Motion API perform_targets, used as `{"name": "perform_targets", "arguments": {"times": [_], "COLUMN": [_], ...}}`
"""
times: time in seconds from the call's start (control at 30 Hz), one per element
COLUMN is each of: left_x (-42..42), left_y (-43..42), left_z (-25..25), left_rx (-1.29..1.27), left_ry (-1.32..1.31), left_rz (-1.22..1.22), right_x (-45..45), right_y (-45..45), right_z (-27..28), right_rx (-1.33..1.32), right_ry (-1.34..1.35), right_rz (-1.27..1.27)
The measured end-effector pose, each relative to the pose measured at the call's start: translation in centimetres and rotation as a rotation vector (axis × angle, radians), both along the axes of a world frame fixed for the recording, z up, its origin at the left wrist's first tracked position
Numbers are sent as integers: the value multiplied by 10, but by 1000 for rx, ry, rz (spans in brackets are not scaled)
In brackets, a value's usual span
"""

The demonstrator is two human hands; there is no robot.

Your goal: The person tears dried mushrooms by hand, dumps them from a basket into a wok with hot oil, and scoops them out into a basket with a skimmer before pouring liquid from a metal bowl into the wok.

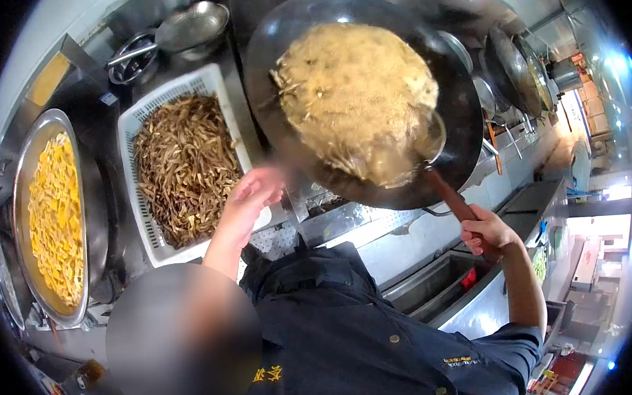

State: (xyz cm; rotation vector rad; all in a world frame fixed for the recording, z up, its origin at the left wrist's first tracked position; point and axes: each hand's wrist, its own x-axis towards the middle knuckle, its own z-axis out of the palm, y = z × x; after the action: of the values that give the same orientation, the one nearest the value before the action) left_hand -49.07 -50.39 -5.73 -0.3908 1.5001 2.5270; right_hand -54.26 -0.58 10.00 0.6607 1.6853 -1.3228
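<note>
My right hand is wrapped round the wooden handle of a ladle. The ladle's round metal head dips into the right side of a large black wok, mostly hidden by foam and steam. Pale yellow bubbling foam fills the middle of the wok, with thin strips showing at its edges. My left hand holds nothing, its fingers loosely bent and partly blurred, between the wok's near-left rim and a white plastic basket. Brown cut strips fill that basket.
A wide metal bowl of yellow pieces stands far left. Behind the basket, a strainer rests by a dark pot. More woks stand right of the big wok. The steel counter's front edge runs close to my body.
</note>
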Motion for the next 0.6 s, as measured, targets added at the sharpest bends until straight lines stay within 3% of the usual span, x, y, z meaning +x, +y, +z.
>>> {"name": "perform_targets", "arguments": {"times": [0.2,0.37,0.43,0.6], "left_x": [10,37,51,90], "left_y": [-4,-3,-6,-3], "left_z": [11,20,20,27], "left_rx": [-15,-52,-45,-84], "left_ry": [39,26,46,-6], "left_rz": [116,252,258,395], "right_x": [-36,-81,-94,-147], "right_y": [-32,-58,-86,-116], "right_z": [-32,-88,-97,-156], "right_rx": [-198,-527,-448,-629], "right_ry": [-35,-34,36,126], "right_rz": [145,140,99,88]}}
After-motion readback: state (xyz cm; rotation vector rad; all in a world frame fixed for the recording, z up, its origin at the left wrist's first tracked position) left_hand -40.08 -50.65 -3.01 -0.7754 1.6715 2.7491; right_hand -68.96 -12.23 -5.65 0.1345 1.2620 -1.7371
